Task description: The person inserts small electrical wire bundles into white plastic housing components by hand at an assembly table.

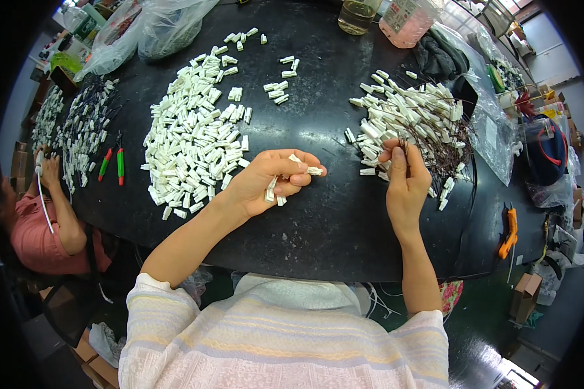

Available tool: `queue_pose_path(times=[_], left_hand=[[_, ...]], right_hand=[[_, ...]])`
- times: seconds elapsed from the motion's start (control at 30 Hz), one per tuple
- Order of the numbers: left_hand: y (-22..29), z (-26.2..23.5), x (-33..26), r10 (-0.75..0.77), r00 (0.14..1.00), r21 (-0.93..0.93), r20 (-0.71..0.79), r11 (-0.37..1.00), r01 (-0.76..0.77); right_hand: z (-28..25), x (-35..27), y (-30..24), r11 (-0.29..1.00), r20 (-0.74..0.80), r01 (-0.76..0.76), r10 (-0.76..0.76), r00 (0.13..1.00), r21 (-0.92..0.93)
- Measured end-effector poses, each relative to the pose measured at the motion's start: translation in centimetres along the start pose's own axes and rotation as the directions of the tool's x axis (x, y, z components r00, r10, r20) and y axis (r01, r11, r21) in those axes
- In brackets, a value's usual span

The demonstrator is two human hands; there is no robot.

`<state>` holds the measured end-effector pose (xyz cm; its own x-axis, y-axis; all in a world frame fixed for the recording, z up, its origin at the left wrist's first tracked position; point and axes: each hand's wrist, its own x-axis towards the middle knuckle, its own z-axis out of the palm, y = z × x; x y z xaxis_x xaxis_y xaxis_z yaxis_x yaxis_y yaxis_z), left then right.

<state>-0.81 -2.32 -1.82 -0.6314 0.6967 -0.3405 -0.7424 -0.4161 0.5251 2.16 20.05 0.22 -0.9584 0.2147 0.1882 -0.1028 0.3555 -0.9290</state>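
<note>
My left hand [266, 178] is closed around several small white plastic connector housings. One of these housings [314, 171] sticks out past the thumb and fingertips, and others show below the fingers. To its left lies a broad heap of loose white housings [191, 139]. My right hand [407, 178] is in a pinch at the near edge of another heap, where white housings [405, 107] lie among thin brown wires [444, 152]. Its fingertips seem to hold the end of a thin brown wire, partly hidden by the fingers. The two hands are apart.
A few housings [279, 91] lie scattered on the black table [311, 240]. Red-and-green-handled pliers [120, 166] rest at the left, an orange-handled tool [509, 233] at the right. Plastic bags [169, 29] and a jar [357, 16] stand behind. A co-worker [48, 217] sits at far left.
</note>
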Motion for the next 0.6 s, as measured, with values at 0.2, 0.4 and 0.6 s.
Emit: queue_pose_path(times=[0.2,0.4,0.6], left_hand=[[-0.1,0.6,-0.2,0.045,0.995,0.014,-0.088,0.999,-0.044],[-0.3,0.0,-0.4,0.079,0.995,0.0,-0.061,0.997,-0.079],[-0.1,1.6,-0.1,0.136,0.968,0.04,-0.212,0.991,-0.13]], right_hand=[[-0.6,1.2,-1.3,0.572,-0.007,0.537,-0.689,0.725,-0.62],[0.6,-0.8,-1.7,0.602,0.09,0.729,-0.748,0.658,-0.325],[2.9,-3.6,-1.4,0.975,0.325,-0.095,0.026,0.945,0.2]])
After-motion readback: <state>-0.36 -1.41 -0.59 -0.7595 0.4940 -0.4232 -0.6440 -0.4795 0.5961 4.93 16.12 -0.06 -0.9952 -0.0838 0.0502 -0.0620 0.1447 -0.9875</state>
